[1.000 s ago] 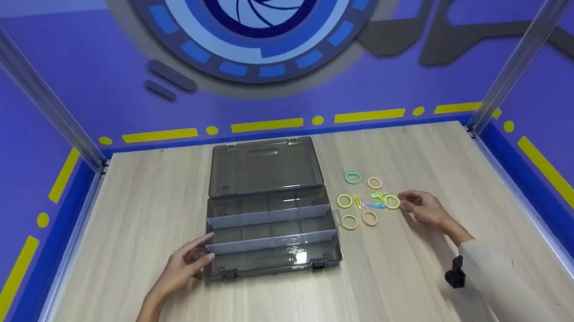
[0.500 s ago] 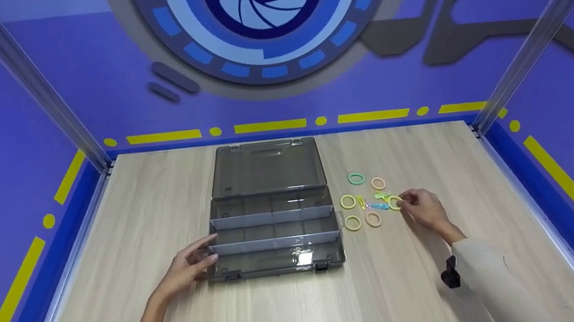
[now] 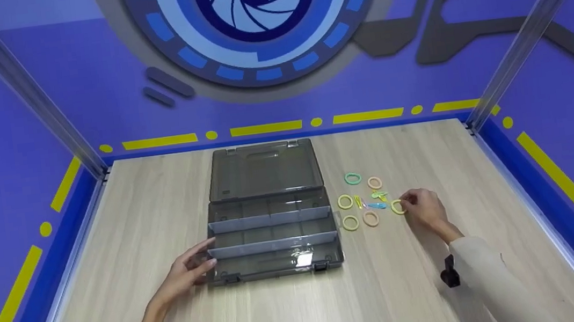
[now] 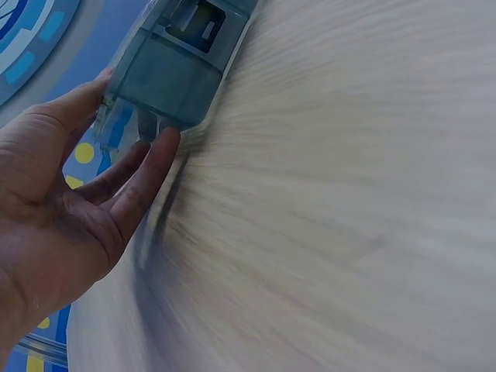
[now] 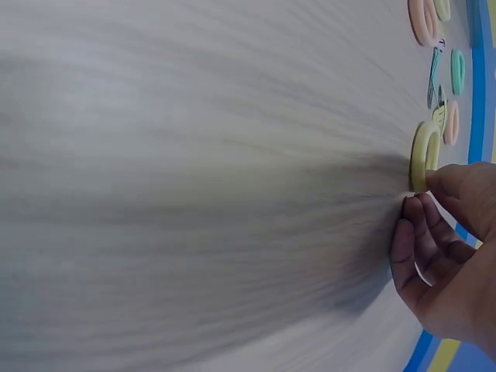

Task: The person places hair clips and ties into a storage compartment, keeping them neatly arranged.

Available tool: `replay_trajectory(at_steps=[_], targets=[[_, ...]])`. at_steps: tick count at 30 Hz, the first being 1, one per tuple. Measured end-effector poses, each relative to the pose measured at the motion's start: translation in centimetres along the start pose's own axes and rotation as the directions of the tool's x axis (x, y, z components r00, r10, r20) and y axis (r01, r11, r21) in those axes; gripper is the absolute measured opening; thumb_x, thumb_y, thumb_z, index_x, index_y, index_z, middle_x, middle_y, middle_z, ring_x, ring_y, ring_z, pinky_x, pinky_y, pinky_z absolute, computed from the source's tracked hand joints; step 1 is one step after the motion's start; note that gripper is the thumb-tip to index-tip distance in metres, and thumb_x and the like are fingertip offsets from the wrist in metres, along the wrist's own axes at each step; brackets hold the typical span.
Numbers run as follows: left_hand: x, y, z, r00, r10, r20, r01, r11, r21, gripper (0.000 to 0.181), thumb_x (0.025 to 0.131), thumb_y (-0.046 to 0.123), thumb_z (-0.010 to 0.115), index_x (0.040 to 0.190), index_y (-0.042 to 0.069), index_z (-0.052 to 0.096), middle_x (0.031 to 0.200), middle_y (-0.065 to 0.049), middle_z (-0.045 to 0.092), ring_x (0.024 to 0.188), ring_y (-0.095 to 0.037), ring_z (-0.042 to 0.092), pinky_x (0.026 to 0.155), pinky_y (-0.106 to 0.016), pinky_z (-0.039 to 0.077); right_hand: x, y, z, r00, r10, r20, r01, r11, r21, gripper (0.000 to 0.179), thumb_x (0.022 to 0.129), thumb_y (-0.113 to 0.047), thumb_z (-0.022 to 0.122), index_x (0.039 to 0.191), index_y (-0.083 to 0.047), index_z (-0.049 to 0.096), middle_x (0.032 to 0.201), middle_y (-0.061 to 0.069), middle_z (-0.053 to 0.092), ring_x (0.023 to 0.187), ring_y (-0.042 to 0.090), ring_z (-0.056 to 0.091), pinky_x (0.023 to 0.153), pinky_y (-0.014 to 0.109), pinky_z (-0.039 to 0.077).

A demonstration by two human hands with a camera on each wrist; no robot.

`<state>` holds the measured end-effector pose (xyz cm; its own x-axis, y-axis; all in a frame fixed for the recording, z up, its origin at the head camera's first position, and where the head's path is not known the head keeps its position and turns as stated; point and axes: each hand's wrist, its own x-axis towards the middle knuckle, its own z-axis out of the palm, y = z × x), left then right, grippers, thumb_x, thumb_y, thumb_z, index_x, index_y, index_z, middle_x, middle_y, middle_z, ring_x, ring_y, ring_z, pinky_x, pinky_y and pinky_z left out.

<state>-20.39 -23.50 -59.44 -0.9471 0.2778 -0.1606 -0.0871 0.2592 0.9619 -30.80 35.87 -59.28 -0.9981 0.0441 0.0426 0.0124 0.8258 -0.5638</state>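
Nearest is the bare front of the counter (image 3: pixel 283 318). Beyond it, the left hand (image 3: pixel 180 276) rests at the left end of the box (image 3: pixel 276 273), fingers spread, their tips touching its side rather than wrapped round it. The box looks like thin, stiff plastic, probably light enough to slide if pushed, so a steadying touch on the side wall seems a sensible hold. Two pale dividers (image 3: pixel 275 245) run across it, making three long rows.

To the right of the box, well apart from it, the right hand (image 3: pixel 427 211) pinches the near yellow ring (image 5: pixel 419 160) between thumb and fingers at its right edge; the lower fingers curl loosely. Whether the ring is fully off the counter I cannot tell. It is probably very light and a little springy, hard to damage but smooth enough to slip; the best hold is across the band, as here.

Left of that ring are a peach ring (image 3: pixel 364 220) and two other yellow rings (image 3: pixel 344 223), with small clips (image 3: pixel 377 206) among them, likely stiff, slim and fiddlier to pick up. A second peach ring and a green ring (image 3: pixel 353 183) lie farther back. Farthest are the folded-back lid (image 3: pixel 265 170) and the purple wall (image 3: pixel 94 85).
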Motion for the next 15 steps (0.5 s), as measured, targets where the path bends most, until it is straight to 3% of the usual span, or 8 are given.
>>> replay_trajectory(at_steps=[4, 9, 15], targets=[[0.1, -0.1, 0.0, 1.000, 0.001, 0.004, -0.001, 1.000, 0.000, 0.062, 0.101, 0.021, 0.066, 0.156, 0.007, 0.041, 0.145, -0.027, 0.046, 0.115, -0.029, 0.063, 0.084, -0.033, 0.059, -0.3, 0.3, -0.6, 1.000, 0.010, 0.007, -0.010, 1.000, 0.022, 0.015, 0.096, -0.009, 0.066, 0.100, 0.003, 0.075, 0.094, 0.018, 0.075, 0.082, 0.024, 0.069, 0.066, 0.027, 0.050], [0.4, -0.2, -0.5, 0.999, 0.014, 0.032, -0.014, 1.000, 0.000, 0.062, 0.101, 0.021, 0.066, 0.155, 0.005, 0.041, 0.151, -0.031, 0.040, 0.122, -0.038, 0.062, 0.088, -0.040, 0.060, -0.6, 0.3, -1.9, 0.999, -0.010, 0.037, 0.005, 0.990, 0.142, 0.017, 0.098, -0.004, 0.063, 0.104, 0.008, 0.072, 0.097, 0.025, 0.073, 0.078, 0.029, 0.074, 0.059, 0.018, 0.054], [0.4, 0.1, -0.9, 0.998, 0.019, 0.065, -0.019, 1.000, 0.002, 0.064, 0.100, 0.020, 0.068, 0.155, 0.003, 0.041, 0.158, -0.030, 0.035, 0.135, -0.048, 0.049, 0.095, -0.047, 0.058, -0.9, -0.2, -3.0, 0.998, -0.057, 0.016, 0.053, 0.983, 0.175, 0.015, 0.096, -0.001, 0.065, 0.103, 0.009, 0.072, 0.096, 0.026, 0.074, 0.076, 0.022, 0.072, 0.058, 0.016, 0.052]])
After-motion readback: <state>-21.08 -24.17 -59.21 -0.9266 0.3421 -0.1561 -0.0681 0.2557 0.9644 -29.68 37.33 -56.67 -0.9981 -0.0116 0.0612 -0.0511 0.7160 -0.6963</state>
